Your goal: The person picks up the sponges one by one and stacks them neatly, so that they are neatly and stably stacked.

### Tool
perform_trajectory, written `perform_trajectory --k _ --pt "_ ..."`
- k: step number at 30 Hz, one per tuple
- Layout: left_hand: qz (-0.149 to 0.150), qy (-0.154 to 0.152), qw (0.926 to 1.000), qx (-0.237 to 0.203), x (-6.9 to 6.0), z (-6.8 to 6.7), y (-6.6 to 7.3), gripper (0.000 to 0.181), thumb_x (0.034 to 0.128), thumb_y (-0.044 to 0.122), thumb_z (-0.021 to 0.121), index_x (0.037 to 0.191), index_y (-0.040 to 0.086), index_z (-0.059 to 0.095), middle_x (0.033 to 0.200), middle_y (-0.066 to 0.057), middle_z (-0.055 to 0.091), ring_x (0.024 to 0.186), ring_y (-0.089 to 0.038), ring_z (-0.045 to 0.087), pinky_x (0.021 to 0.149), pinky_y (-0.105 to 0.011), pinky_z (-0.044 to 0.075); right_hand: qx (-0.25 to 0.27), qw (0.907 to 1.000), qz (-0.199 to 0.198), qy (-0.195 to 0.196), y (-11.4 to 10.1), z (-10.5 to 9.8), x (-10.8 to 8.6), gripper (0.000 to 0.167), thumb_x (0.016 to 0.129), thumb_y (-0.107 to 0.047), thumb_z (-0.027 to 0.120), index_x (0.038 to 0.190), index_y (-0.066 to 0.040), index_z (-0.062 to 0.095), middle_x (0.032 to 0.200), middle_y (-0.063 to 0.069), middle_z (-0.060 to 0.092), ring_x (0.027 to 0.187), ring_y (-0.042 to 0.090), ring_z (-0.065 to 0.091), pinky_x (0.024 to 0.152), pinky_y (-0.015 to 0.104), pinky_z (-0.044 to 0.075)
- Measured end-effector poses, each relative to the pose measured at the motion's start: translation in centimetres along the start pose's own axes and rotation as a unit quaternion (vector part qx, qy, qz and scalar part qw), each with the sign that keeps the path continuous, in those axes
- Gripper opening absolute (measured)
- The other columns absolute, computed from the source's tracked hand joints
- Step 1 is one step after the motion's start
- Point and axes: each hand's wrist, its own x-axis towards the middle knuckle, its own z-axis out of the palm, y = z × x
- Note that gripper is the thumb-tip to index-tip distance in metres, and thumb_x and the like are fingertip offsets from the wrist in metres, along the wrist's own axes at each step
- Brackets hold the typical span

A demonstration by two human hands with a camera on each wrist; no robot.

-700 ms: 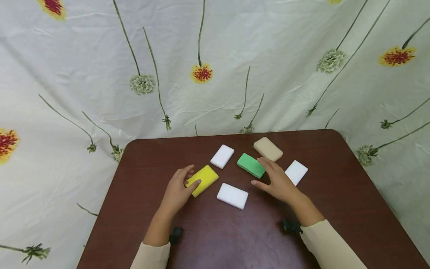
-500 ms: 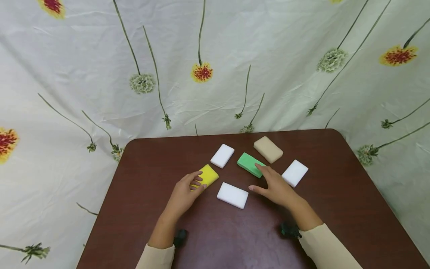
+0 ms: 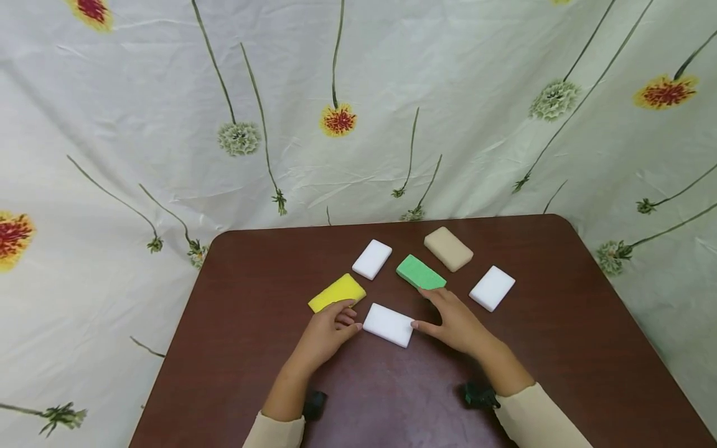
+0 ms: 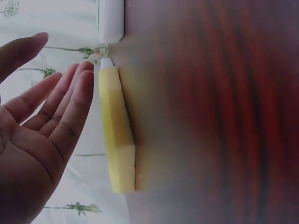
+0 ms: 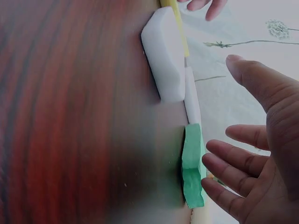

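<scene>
On my head feed, the left hand [image 3: 327, 333] is relaxed, fingers loosely bent and holding nothing; the yellow block [image 3: 336, 292] lies just beyond its fingers. The near white block [image 3: 388, 325] sits between the two hands, just off both thumb tips; I can't tell whether either thumb touches it. The right hand [image 3: 459, 323] is spread and holds nothing, its fingers overlapping the near edge of the green block [image 3: 420, 272]. Farther out from that hand, past the green one, is the tan block [image 3: 449, 249]; on its outer side lies the outer white block [image 3: 492, 288]. The far white block [image 3: 372, 259] lies beyond both hands, between the yellow and green ones. All rest on the dark brown table [image 3: 224, 348], with a flowered cloth [image 3: 392, 62] behind.

My left wrist feed shows that palm bare, thumb apart from the fingers, the yellow block just beside the fingertips and a white one past them.

On my right wrist feed the thumb and fingers stand apart around nothing. The green block is right by the fingertips; whether they touch, I can't tell. The near white block lies off the thumb's side.
</scene>
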Motion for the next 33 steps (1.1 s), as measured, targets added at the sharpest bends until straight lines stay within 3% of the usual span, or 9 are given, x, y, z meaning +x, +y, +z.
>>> perform_trajectory --k 5,14,19,33 --pt "0.006 -0.014 0.9999 0.004 0.1 0.5 -0.3 0.052 0.0888 0.018 0.079 0.136 0.007 0.061 0.113 -0.007 0.068 0.099 -0.017 0.067 0.088 -0.033 0.058 0.005 0.9999 -0.009 0.003 -0.2 0.6 -0.5 0.073 0.088 -0.051 0.074 0.145 -0.009 0.054 0.125 0.007 0.061 0.114 0.022 0.059 0.096 0.046 0.050" --pt "0.002 -0.025 0.9997 0.004 0.1 0.8 -0.5 0.057 0.0892 0.016 0.078 0.141 0.005 0.058 0.116 -0.008 0.066 0.101 -0.018 0.066 0.089 -0.034 0.057 0.056 0.9978 0.029 -0.023 -0.4 2.0 -1.0 0.076 0.084 -0.051 0.078 0.142 -0.008 0.053 0.113 0.001 0.058 0.103 0.015 0.059 0.088 0.036 0.050" --pt "-0.001 -0.031 0.9995 -0.005 0.1 1.0 -0.5 0.059 0.0899 0.015 0.077 0.143 0.004 0.055 0.117 -0.009 0.065 0.101 -0.018 0.066 0.089 -0.032 0.058 0.059 0.9976 0.028 -0.023 -0.6 2.6 -1.1 0.076 0.083 -0.047 0.081 0.140 -0.006 0.053 0.106 -0.001 0.058 0.093 0.011 0.056 0.081 0.028 0.048" --pt "-0.030 -0.044 0.9976 -0.044 0.4 1.2 -0.6 0.056 0.0911 0.014 0.074 0.143 0.005 0.056 0.117 -0.008 0.068 0.102 -0.018 0.069 0.086 -0.032 0.059 0.086 0.9961 0.020 -0.012 -1.0 3.2 -0.8 0.069 0.085 -0.037 0.081 0.140 -0.006 0.055 0.108 -0.001 0.060 0.093 0.010 0.057 0.081 0.027 0.048"
